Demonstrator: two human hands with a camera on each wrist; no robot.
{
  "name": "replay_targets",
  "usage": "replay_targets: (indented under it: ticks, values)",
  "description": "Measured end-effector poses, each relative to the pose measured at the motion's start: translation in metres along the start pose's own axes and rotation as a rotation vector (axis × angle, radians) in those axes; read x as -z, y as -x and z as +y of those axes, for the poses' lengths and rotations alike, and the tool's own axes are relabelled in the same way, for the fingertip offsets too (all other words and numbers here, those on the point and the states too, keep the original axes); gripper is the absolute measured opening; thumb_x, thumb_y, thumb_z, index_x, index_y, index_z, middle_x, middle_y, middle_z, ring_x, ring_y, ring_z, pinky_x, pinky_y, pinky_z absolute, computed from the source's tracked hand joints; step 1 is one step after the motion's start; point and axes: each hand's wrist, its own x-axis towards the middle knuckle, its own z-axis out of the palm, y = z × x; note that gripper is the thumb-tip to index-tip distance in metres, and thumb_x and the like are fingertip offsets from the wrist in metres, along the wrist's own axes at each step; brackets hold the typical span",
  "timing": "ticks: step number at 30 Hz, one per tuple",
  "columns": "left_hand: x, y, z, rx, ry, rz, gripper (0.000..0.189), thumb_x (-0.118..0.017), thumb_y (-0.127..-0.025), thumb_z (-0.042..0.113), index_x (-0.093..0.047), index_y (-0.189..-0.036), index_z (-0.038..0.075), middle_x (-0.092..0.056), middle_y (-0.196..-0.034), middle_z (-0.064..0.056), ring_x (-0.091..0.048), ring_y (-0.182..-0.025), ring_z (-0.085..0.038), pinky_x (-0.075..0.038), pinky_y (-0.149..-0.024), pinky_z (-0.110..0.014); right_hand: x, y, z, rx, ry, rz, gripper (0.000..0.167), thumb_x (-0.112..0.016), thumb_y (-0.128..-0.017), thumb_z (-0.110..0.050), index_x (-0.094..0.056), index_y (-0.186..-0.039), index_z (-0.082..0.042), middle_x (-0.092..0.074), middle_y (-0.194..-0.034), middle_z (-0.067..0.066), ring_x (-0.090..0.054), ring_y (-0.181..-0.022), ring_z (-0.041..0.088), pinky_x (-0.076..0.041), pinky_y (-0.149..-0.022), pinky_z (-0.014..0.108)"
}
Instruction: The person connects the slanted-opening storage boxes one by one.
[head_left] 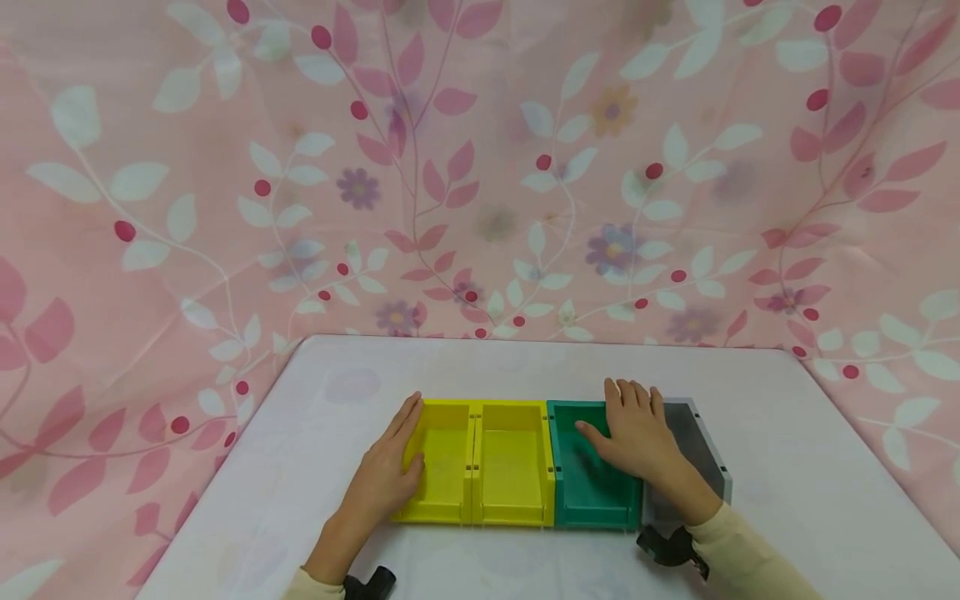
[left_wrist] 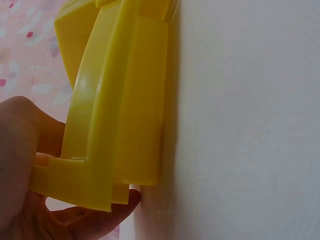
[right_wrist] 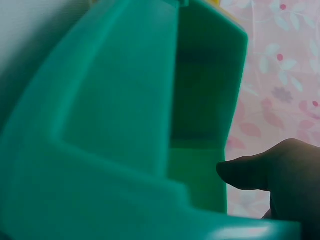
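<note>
Four open bins stand joined in a row: a left yellow bin (head_left: 442,514), a second yellow bin (head_left: 516,514), a green bin (head_left: 597,517) and a grey bin (head_left: 708,446). My left hand (head_left: 381,475) holds the outer wall of the left yellow bin, thumb over the rim and fingers along the outside. The left wrist view shows this yellow bin (left_wrist: 107,100) between thumb and fingers. My right hand (head_left: 637,433) lies over the green and grey bins, fingers extended toward the far rim and thumb spread over the green one. In the right wrist view only the thumb shows beside the green bin (right_wrist: 115,115).
The bins rest on a white-covered table (head_left: 780,467). Behind it hangs a pink floral cloth (head_left: 480,167). Black wrist mounts (head_left: 670,550) sit below each hand, near the table's front.
</note>
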Motion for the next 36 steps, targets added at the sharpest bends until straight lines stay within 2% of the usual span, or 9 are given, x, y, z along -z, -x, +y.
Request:
replay_targets:
  ticks: [10,19,25,29,31,34,36]
  values:
    - [0.0,-0.001,0.002,0.008,-0.006,-0.013,0.079,-0.068,-0.095,0.007,-0.03,-0.164,0.008,-0.018,-0.172,0.006,-0.036,-0.149,-0.026,-0.036,-0.114,-0.049,-0.005,0.002,0.0,-0.028,-0.013,-0.005,0.084,-0.069,-0.097,-0.043,-0.038,-0.15,0.014,-0.042,-0.148,0.037,-0.035,-0.138,0.055,-0.012,-0.115,0.074]
    - [0.002,-0.003,0.003,0.011,-0.006,-0.023,0.079,-0.067,-0.096,0.005,-0.028,-0.165,0.008,-0.017,-0.172,0.003,-0.035,-0.15,-0.027,-0.037,-0.114,-0.05,-0.012,0.003,0.001,-0.006,0.011,0.023,0.081,-0.077,-0.092,-0.028,-0.039,-0.15,0.015,-0.043,-0.147,0.036,-0.037,-0.135,0.054,-0.015,-0.114,0.073]
    - [0.001,0.001,0.004,0.036,-0.021,-0.045,0.08,-0.065,-0.096,0.006,-0.026,-0.166,0.008,-0.014,-0.173,0.003,-0.048,-0.141,-0.031,-0.047,-0.106,-0.051,-0.017,0.003,0.002,0.034,-0.038,0.045,0.068,-0.063,-0.086,-0.003,-0.041,-0.148,0.015,-0.043,-0.146,0.036,-0.037,-0.134,0.056,-0.015,-0.112,0.075]
    - [0.0,-0.001,0.004,0.039,-0.027,-0.049,0.081,-0.065,-0.097,0.006,-0.024,-0.166,0.01,-0.013,-0.173,0.003,-0.059,-0.121,-0.03,-0.056,-0.093,-0.047,-0.019,0.001,0.005,0.039,-0.032,0.057,0.067,-0.055,-0.084,0.002,-0.041,-0.149,0.014,-0.043,-0.147,0.035,-0.037,-0.134,0.056,-0.015,-0.112,0.074]
    - [0.0,-0.002,0.005,0.045,-0.03,-0.052,0.082,-0.065,-0.097,0.006,-0.023,-0.167,0.01,-0.012,-0.173,0.003,-0.06,-0.116,-0.029,-0.057,-0.091,-0.046,-0.02,0.0,0.007,0.035,-0.025,0.053,0.067,-0.054,-0.085,0.001,-0.041,-0.149,0.014,-0.043,-0.148,0.035,-0.036,-0.134,0.056,-0.014,-0.112,0.074]
    - [0.0,-0.002,0.004,0.057,-0.028,-0.062,0.081,-0.064,-0.097,0.007,-0.023,-0.167,0.01,-0.012,-0.173,0.002,-0.059,-0.121,-0.03,-0.055,-0.096,-0.047,-0.021,0.001,0.007,0.032,-0.031,0.048,0.066,-0.054,-0.085,0.001,-0.042,-0.15,0.013,-0.043,-0.148,0.035,-0.036,-0.135,0.056,-0.014,-0.112,0.074]
    - [-0.001,-0.002,0.003,0.059,-0.028,-0.065,0.081,-0.065,-0.097,0.007,-0.023,-0.167,0.01,-0.013,-0.173,0.003,-0.055,-0.13,-0.03,-0.051,-0.102,-0.05,-0.022,0.002,0.006,0.031,-0.039,0.047,0.065,-0.056,-0.087,0.001,-0.043,-0.149,0.012,-0.043,-0.148,0.034,-0.036,-0.135,0.055,-0.014,-0.112,0.074]
